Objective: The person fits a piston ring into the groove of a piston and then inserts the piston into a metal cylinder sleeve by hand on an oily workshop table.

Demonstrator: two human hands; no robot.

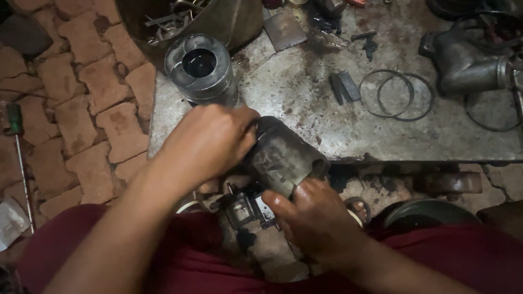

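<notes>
A screwdriver (pixel 16 142) is seen lying on the brick floor (pixel 81 81) at far left. The dark cylinder (pixel 283 158) is held off the worktop (pixel 305 92) edge, its upper end covered by the clenched left hand (pixel 204 142), its lower end grasped by the right hand (pixel 313 215). Behind, a shiny piston (pixel 201 71) is stood upright; thin rings (pixel 397 95) are laid further right.

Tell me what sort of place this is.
Probably a rough engine repair workshop. A stained grey metal work slab sits over a brick-paved floor, bearing a silver metal piston and thin metal rings. Both hands, left and right, grip a dark greasy cylindrical part.
</notes>
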